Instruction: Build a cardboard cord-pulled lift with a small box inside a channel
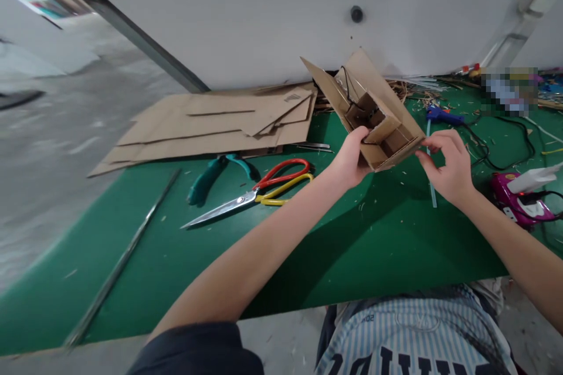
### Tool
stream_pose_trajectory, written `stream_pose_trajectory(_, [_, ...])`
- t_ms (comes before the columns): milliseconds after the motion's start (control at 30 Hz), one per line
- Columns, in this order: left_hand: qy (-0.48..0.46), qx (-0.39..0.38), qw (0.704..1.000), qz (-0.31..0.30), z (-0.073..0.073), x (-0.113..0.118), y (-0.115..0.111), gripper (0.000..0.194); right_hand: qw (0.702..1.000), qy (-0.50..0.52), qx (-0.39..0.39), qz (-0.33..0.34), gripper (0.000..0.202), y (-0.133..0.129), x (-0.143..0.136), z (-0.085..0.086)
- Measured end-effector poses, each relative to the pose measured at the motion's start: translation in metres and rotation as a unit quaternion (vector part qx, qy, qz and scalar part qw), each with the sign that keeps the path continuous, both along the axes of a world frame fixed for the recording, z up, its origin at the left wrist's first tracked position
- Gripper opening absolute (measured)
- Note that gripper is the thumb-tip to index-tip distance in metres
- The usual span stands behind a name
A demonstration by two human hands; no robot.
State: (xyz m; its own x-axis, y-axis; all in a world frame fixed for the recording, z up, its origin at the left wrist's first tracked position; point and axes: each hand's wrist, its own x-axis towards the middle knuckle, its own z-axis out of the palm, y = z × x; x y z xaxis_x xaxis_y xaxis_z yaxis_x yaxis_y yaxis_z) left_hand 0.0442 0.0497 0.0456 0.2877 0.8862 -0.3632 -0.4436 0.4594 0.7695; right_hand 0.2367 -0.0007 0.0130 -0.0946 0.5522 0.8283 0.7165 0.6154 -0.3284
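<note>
My left hand (pixel 352 161) is closed around the lower left side of a small brown cardboard box (pixel 393 94). The box is held tilted above the table, its open side with inner dividers facing me and two larger panels standing out at the top. A dark cord loops out of its inside. At the box's right corner, the thumb and fingers of my right hand (pixel 448 164) pinch the cardboard edge. Below that hand a translucent glue stick (pixel 433 196) shows, and behind it lies a blue glue gun (pixel 444 115).
Red-and-yellow-handled scissors (pixel 246 199), teal pliers (pixel 209 181) and a thin metal rod (pixel 127 258) lie on the green table (pixel 211 269). Stacked cardboard sheets (pixel 220 123) are at the back left. A magenta device (pixel 519 199) with cords stands right. A white wall (pixel 272 17) rises behind.
</note>
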Motion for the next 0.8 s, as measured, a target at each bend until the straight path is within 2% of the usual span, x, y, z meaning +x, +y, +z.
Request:
stream_pose_trajectory(100, [0.058, -0.006, 0.998, -0.037, -0.003, 0.001, -0.001, 0.031, 0.999, 0.019, -0.024, 0.022, 0.005, -0.001, -0.004, 0.001])
stream_pose_trajectory(200, [0.067, -0.023, 0.995, -0.068, -0.004, 0.001, -0.002, 0.034, 0.998, 0.03, -0.047, 0.034, 0.006, -0.001, -0.006, 0.002])
stream_pose_trajectory(333, [0.123, -0.014, 0.989, -0.084, -0.007, -0.001, 0.0, 0.034, 0.999, 0.017, -0.034, 0.015, 0.008, 0.001, -0.002, 0.002])
stream_pose_trajectory(433, [0.219, -0.009, 0.964, -0.149, -0.011, -0.007, 0.006, 0.051, 1.0, 0.001, -0.03, 0.006, 0.009, 0.002, 0.001, 0.002])
stream_pose_trajectory(500, [0.311, -0.013, 0.928, -0.205, -0.007, -0.016, 0.011, 0.061, 0.999, -0.011, -0.032, 0.006, 0.01, 0.003, 0.001, 0.002])
stream_pose_trajectory(567, [0.41, 0.0, 0.884, -0.226, 0.005, -0.028, 0.012, 0.056, 0.999, -0.025, -0.038, 0.007, 0.011, 0.002, 0.001, 0.003])
stream_pose_trajectory(667, [0.505, 0.091, 0.835, -0.198, 0.037, -0.043, -0.002, 0.045, 0.998, -0.041, -0.046, 0.021, 0.011, 0.0, -0.002, 0.005])
stream_pose_trajectory(733, [0.499, 0.203, 0.827, -0.162, 0.057, -0.045, -0.018, 0.04, 0.997, -0.05, -0.044, 0.032, 0.012, -0.001, -0.005, 0.005])
stream_pose_trajectory(800, [0.458, 0.295, 0.828, -0.132, 0.066, -0.038, -0.034, 0.025, 0.997, -0.06, -0.041, 0.034, 0.013, -0.002, -0.009, 0.005])
